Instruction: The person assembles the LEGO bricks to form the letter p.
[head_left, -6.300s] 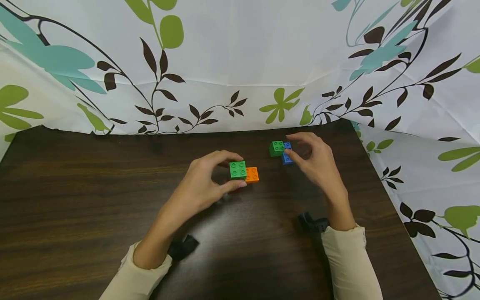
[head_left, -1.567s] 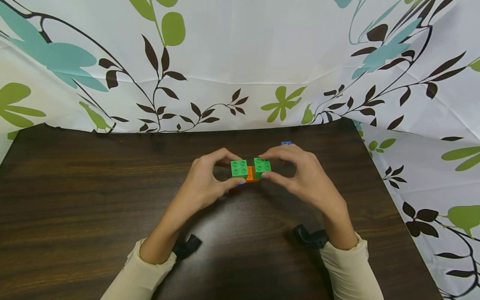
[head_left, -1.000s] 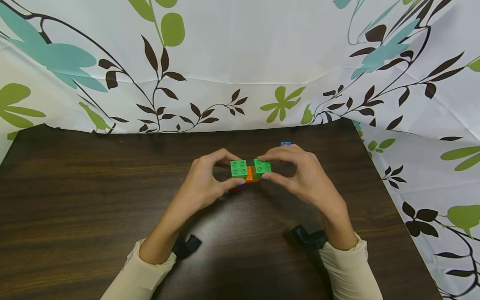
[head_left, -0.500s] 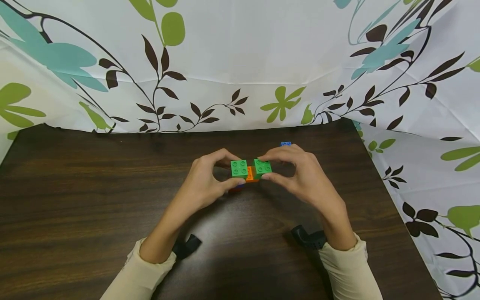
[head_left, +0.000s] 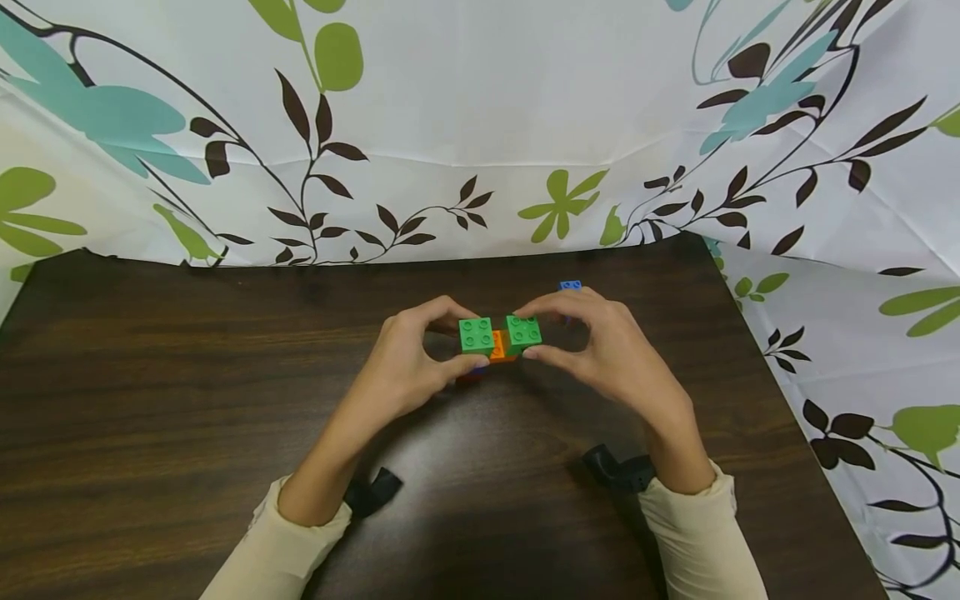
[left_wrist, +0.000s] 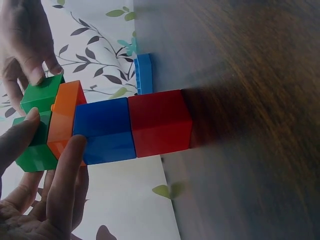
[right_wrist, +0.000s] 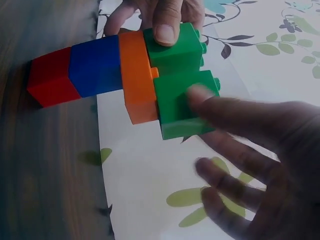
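Note:
A tower of toy building bricks stands on the table: a red brick (left_wrist: 160, 123) at the bottom, a blue brick (left_wrist: 105, 131) on it, then a wider orange brick (head_left: 498, 346). Two green bricks sit side by side on top, a narrow strip of orange showing between them. My left hand (head_left: 408, 358) holds the left green brick (head_left: 476, 335) between thumb and fingers, with a fingertip down at the blue brick in the left wrist view. My right hand (head_left: 603, 346) pinches the right green brick (head_left: 523, 331), which overhangs the orange brick's right end.
Behind the right hand lies a loose blue brick (head_left: 570, 285), partly hidden in the head view. The dark wooden table (head_left: 187, 417) ends at a leaf-patterned white curtain (head_left: 465, 100) at the back and right. Black wrist mounts (head_left: 372, 493) hang under both forearms.
Since the oldest frame, the right hand has brought the green brick from beside the loose blue brick onto the orange one. Over the last second the hands and bricks barely move.

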